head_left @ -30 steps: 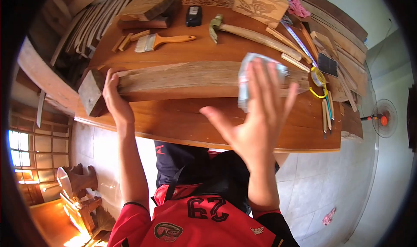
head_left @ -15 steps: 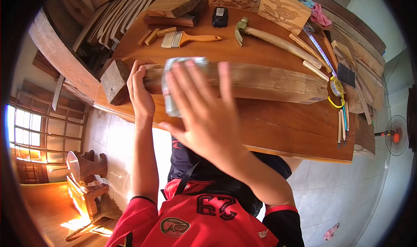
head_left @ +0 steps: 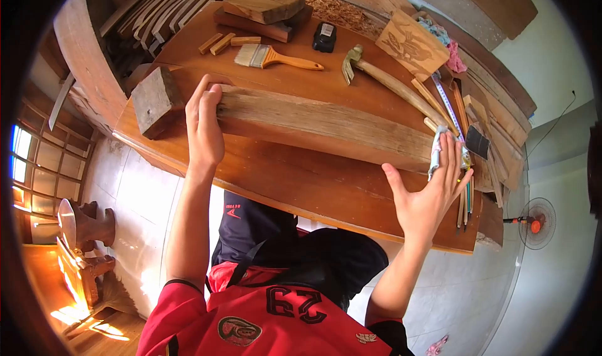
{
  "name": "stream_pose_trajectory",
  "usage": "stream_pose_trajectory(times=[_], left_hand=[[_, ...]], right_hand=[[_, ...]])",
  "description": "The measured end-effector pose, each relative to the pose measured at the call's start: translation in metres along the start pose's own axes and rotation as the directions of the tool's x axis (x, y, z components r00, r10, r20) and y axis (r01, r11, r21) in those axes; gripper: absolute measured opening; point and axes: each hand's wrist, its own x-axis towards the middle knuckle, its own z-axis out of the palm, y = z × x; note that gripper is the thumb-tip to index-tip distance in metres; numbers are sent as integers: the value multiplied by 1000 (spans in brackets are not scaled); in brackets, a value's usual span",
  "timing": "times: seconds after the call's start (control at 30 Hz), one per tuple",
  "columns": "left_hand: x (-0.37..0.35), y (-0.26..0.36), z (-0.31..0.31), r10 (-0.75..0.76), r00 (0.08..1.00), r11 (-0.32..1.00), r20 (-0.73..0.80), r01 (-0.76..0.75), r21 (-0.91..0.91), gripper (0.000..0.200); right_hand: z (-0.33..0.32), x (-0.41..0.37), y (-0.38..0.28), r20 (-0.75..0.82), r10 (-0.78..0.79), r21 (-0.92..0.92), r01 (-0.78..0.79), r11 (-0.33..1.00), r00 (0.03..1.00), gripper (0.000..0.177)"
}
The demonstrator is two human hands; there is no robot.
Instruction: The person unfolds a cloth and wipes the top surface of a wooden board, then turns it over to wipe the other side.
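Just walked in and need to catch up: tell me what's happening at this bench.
A person in a red jersey handles a long wooden beam on the workbench. The left hand lies flat near its left end, steadying it. The open right hand presses a grey folded sheet at its right end.

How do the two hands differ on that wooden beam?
On the beam, the left hand lies near the left end, fingers together; the right hand is by its right end, fingers spread. The right hand has a grey sheet under its fingertips; the left hand has none. Both are open.
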Motion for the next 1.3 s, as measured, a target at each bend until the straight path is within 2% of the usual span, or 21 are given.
stream_pose_trajectory(times=[0.03, 0.13, 0.17, 0.27, 0.37, 0.87, 1.3], left_hand=[[0, 6, -1, 17, 999, 1000, 52, -16, -19, 31], [2, 1, -1, 12, 999, 1000, 39, -12, 7, 32], [3, 4, -3, 19, 997, 1000, 77, -18, -7, 32], [-3, -4, 8, -26, 993, 999, -115, 23, -25, 31], [1, 1, -4, 41, 996, 999, 81, -39, -32, 32], [-2, 7, -5, 74, 993, 997, 94, -74, -1, 32], [-5, 6, -7, 71, 992, 997, 105, -70, -15, 33]], right_hand=[[1, 1, -5, -1, -4, 15, 4, 1000, 1000, 110], [7, 1, -12, -6, 2, 54, -2, 999, 1000, 107], [11, 0, -11, -15, 5, 60, -4, 998, 1000, 106], [12, 1, -9, -15, 4, 73, -3, 997, 1000, 104], [11, -4, -6, -22, -5, 93, 7, 996, 1000, 102], [11, -8, -3, -35, -38, 178, 43, 983, 999, 96], [10, -10, -6, -42, -39, 169, 46, 985, 998, 95]])
